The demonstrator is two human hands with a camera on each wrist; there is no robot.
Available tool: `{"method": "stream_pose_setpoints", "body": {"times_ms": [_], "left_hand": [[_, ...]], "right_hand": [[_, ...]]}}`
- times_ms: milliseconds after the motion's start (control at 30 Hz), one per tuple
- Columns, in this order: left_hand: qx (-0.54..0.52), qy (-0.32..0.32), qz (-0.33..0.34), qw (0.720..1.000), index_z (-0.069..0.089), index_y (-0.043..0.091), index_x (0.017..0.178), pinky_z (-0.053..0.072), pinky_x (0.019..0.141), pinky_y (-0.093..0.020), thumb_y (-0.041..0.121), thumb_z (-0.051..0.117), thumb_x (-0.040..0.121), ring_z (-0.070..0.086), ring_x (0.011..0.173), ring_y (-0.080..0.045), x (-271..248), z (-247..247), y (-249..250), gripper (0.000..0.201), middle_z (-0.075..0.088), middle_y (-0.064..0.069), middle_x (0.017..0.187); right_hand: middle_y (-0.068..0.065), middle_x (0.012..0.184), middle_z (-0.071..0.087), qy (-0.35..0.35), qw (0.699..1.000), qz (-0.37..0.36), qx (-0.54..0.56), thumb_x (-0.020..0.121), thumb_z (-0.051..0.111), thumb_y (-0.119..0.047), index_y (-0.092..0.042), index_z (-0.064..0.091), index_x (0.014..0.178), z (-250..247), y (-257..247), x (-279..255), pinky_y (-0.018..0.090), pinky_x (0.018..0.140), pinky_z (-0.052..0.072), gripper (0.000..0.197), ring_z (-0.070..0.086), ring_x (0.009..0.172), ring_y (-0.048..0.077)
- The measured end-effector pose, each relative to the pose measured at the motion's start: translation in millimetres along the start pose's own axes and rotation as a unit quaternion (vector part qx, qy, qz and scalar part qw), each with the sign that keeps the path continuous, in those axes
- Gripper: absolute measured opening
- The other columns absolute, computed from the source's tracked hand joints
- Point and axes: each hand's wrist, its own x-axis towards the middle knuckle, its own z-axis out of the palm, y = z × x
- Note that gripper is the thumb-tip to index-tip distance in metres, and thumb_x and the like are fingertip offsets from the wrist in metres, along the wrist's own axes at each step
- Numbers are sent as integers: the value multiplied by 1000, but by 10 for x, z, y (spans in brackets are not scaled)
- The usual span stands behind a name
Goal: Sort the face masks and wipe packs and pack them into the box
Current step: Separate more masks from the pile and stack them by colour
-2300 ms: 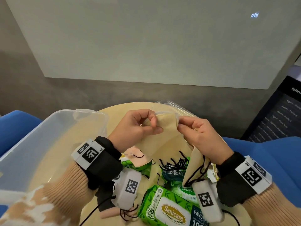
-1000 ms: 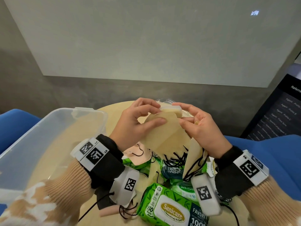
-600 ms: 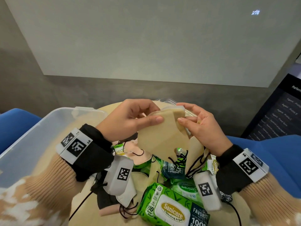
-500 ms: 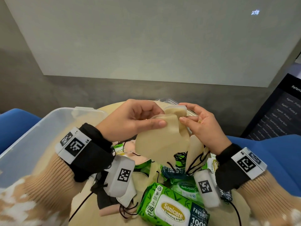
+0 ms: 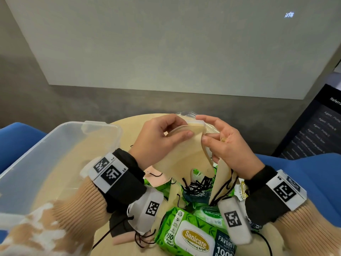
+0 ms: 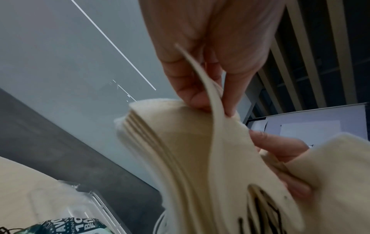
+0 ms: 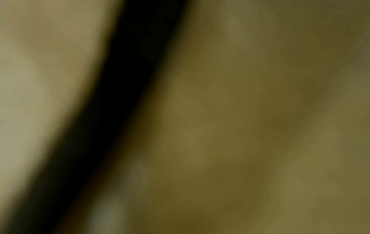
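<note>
Both hands hold a stack of beige face masks (image 5: pixel 186 154) above the round table, black ear loops dangling below. My left hand (image 5: pixel 162 137) pinches the stack's top edge with thumb and fingers; the left wrist view shows the beige face masks (image 6: pixel 180 150) fanned out under those fingers (image 6: pixel 192 93). My right hand (image 5: pixel 221 141) grips the right side of the stack, and another beige mask (image 5: pixel 219 182) hangs under its palm. Green wipe packs (image 5: pixel 193 239) lie on the table in front of me. The clear plastic box (image 5: pixel 60 143) stands at the left. The right wrist view is a dark blur.
A pink mask (image 5: pixel 156 178) and a black mask (image 5: pixel 118 226) lie among the packs. A clear lid (image 5: pixel 188 115) shows behind the hands. Blue seats (image 5: pixel 304 172) flank the wooden table (image 5: pixel 127 130); a dark screen (image 5: pixel 317 126) stands at the right.
The hands lifted the beige masks, brought them together into one stack and keep adjusting its top edge. The left thumb moved across the front mask.
</note>
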Motion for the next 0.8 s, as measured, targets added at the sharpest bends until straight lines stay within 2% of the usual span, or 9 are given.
{"method": "stream_pose_setpoints", "body": {"times_ms": [133,267,333,400,500,567,667,767,800], "left_hand": [[-12,9,-4,1000,65,23,91,47,66,-33,34,69,76,55,74,-25,-10,27,-8,20,61,-12,77],[-9,14,13,1000,68,27,101,43,68,-17,32,70,77,50,73,-7,-21,36,-33,24,57,-3,80],[5,23,13,1000,69,31,100,39,71,-11,31,73,79,48,81,-1,-20,38,-52,22,53,3,88],[28,30,14,999,68,36,99,34,80,-6,33,73,78,46,97,-1,-19,40,-75,22,52,3,103],[25,5,18,1000,67,42,101,32,92,-5,42,70,77,43,113,2,-19,42,-82,24,48,9,120],[4,-25,8,1000,64,42,102,36,91,-7,43,66,78,45,110,7,-14,43,-74,25,51,11,118],[14,-38,3,999,61,39,98,39,86,-8,43,66,76,50,100,8,11,39,-68,23,55,13,109],[10,-14,15,1000,61,36,94,40,81,-8,46,68,73,53,94,6,10,33,-76,25,57,13,103],[4,-3,23,1000,61,36,92,41,80,-10,49,68,71,53,93,4,5,29,-78,26,58,13,102]], "right_hand": [[-13,57,66,-5,1000,0,-2,93,49,4,-12,46,134,12,-25,-1,6,47,41,44,56,44,-5],[-14,53,63,-11,1000,-1,-2,94,47,6,-11,44,135,34,-41,-6,6,47,41,45,56,44,-4],[-14,52,63,-9,1000,-2,4,94,46,5,-11,43,135,41,-53,-12,6,46,41,44,55,43,-4],[-13,52,63,-9,1000,-2,19,95,45,5,-12,42,135,47,-65,-18,6,45,40,44,55,41,-4],[-13,49,61,-14,999,-7,37,95,42,7,-10,40,136,67,-78,-16,6,44,40,44,54,40,-5],[-13,47,60,-11,999,-8,42,95,41,8,-10,40,136,79,-84,-13,6,44,40,45,54,39,-4],[-11,48,61,-2,999,-16,45,95,42,7,-13,40,134,91,-89,-21,7,45,41,44,53,39,-3],[-6,51,61,10,998,-16,58,96,43,2,-17,45,128,98,-88,-21,9,42,39,37,50,36,-1],[2,58,61,14,998,-14,67,97,44,-3,-17,48,124,103,-83,-17,11,39,38,31,46,33,2]]}}
